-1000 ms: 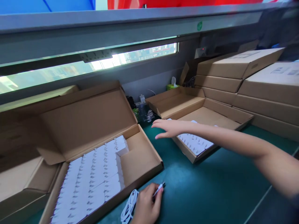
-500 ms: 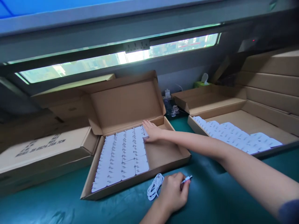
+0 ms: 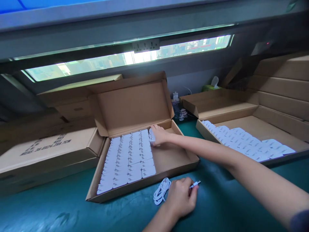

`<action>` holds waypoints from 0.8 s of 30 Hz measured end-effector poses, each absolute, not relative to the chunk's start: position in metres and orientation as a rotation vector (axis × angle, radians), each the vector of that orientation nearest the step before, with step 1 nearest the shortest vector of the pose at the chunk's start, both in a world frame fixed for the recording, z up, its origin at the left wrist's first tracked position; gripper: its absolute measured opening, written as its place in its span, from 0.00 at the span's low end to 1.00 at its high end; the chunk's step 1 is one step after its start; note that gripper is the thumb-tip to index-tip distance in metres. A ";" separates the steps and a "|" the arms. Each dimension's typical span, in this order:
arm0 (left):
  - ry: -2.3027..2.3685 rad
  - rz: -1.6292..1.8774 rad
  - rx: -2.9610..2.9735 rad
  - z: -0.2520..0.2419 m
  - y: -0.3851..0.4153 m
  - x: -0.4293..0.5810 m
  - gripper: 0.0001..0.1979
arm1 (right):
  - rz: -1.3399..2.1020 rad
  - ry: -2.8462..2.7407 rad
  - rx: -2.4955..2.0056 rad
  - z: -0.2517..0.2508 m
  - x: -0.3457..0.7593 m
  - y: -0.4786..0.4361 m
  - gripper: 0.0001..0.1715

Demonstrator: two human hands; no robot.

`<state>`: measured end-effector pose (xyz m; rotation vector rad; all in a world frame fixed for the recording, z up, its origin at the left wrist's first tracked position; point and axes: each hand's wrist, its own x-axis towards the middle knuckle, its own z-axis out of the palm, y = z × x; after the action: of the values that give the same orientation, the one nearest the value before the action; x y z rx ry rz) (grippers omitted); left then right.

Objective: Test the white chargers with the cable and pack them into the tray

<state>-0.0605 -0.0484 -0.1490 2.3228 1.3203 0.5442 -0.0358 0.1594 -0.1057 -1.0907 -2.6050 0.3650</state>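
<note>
My left hand (image 3: 181,197) is closed on a coiled white USB cable (image 3: 162,191), just above the green table. Its metal-tipped plug (image 3: 196,184) sticks out past the thumb and the loops hang on the other side. Inside the middle open cardboard box (image 3: 142,181), my right hand (image 3: 159,134) grips a white block-like piece (image 3: 152,136) between fingers and thumb. That piece is beside the rows of white rounded pieces (image 3: 134,148) with small grey marks, which fill the left part of the box. The hand partly hides it.
To the right stands another open cardboard box (image 3: 272,124), partly filled with similar white pieces (image 3: 243,138). A closed printed carton (image 3: 48,149) lies on the left of the green table (image 3: 72,209). A shelf (image 3: 96,35) overhangs the back, with a power strip (image 3: 146,45) below it.
My right hand has drawn its fingers in around the white piece, which now shows more plainly. The left hand keeps the cable in about the same place. The whole view has shifted slightly.
</note>
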 end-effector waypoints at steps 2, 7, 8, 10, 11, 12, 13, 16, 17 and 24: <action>1.325 0.539 2.326 -0.149 -0.048 -0.061 0.07 | 0.389 -2.611 -1.074 -0.103 -0.034 0.159 0.42; 1.352 0.515 2.309 -0.148 -0.049 -0.061 0.08 | 0.391 -2.641 -1.066 -0.094 -0.021 0.143 0.57; 1.355 0.517 2.300 -0.149 -0.049 -0.061 0.08 | 0.385 -2.654 -1.052 -0.091 -0.014 0.138 0.59; 1.357 0.522 2.281 -0.150 -0.049 -0.060 0.08 | 0.367 -2.674 -1.014 -0.081 0.003 0.124 0.62; 1.357 0.527 2.273 -0.150 -0.048 -0.060 0.09 | 0.355 -2.670 -0.975 -0.075 0.015 0.115 0.62; 1.360 0.535 2.264 -0.151 -0.048 -0.060 0.09 | 0.348 -2.648 -0.918 -0.068 0.028 0.106 0.61; 1.368 0.544 2.250 -0.151 -0.048 -0.060 0.10 | 0.352 -2.610 -0.852 -0.060 0.043 0.095 0.59; 1.377 0.593 2.197 -0.150 -0.045 -0.060 0.10 | 0.453 -2.451 -0.666 -0.041 0.091 0.053 0.57; 1.380 0.615 2.178 -0.149 -0.043 -0.060 0.09 | 0.509 -2.418 -0.636 -0.038 0.106 0.038 0.58; 1.429 0.685 2.126 -0.145 -0.036 -0.059 0.11 | 0.827 -2.245 -0.717 -0.100 0.174 -0.035 0.56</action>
<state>-0.0586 -0.0359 -0.1447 2.1255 1.4294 0.6850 0.1742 -0.0346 -0.1005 -0.7172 -2.2449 0.8268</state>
